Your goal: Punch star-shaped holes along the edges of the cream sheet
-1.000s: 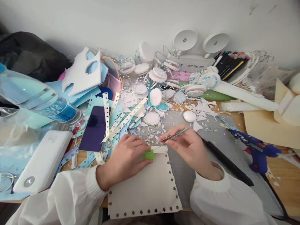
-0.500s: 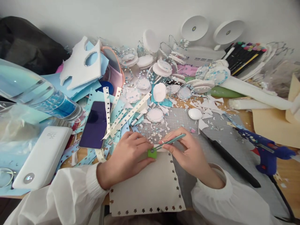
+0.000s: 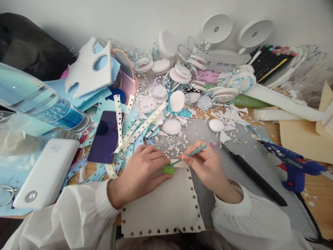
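Your left hand (image 3: pixel 140 170) still pins the green punch (image 3: pixel 169 169) on the card (image 3: pixel 161 205); your right hand (image 3: pixel 206 165), closed on the tweezers (image 3: pixel 187 156), has lowered their tip from 3 o'clock into it.

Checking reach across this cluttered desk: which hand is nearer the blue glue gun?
Right. The right hand lies left of the glue gun; the left hand sits farther left, at the green punch.

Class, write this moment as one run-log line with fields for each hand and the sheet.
left hand: grips green punch | right hand: holds tweezers, tips at punch | sheet: cream, star-punched border, under punch
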Motion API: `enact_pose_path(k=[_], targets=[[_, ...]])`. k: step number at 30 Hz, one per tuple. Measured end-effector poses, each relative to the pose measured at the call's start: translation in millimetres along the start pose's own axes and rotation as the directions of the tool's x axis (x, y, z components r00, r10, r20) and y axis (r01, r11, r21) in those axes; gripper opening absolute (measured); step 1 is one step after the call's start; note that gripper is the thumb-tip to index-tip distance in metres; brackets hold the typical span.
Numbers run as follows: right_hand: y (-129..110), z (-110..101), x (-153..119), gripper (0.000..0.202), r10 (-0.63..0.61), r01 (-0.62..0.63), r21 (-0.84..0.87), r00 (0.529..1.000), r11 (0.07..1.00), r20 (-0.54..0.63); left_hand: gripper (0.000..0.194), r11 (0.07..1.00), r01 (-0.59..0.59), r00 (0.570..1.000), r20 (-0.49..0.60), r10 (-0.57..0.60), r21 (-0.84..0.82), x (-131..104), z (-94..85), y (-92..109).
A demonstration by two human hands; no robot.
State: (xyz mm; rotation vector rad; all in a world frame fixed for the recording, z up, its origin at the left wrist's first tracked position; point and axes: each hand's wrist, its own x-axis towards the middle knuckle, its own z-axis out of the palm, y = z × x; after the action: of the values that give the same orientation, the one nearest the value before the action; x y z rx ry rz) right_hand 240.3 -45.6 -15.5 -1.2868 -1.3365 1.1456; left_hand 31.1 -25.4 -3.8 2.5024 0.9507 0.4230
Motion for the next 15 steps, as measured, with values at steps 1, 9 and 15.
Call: enact_pose_path(k=[1,9,15], targets=[[-1.1,-0.4,0.5,0.023,0.010,-0.010,0.017,1.000,1.000,0.008,0.024,1.000,0.002,1.000,0.001,-0.002,-0.001,0.3,-0.2,-0.1],[-2.1,-15.3,6.7,0.022,-0.037,0.047,0.150,0.997,0.988,-0.070,0.024,1.000,0.008,1.000,-0.001,-0.008,-0.012,1.4,-0.8,-1.4],[10.0,-21.7,18.9,0.021,-0.041,0.084,0.193,0.976,0.977,-0.215,0.023,1.000,0.000,1.000,-0.006,0.000,0.006,-0.4,-1.1,-0.6]])
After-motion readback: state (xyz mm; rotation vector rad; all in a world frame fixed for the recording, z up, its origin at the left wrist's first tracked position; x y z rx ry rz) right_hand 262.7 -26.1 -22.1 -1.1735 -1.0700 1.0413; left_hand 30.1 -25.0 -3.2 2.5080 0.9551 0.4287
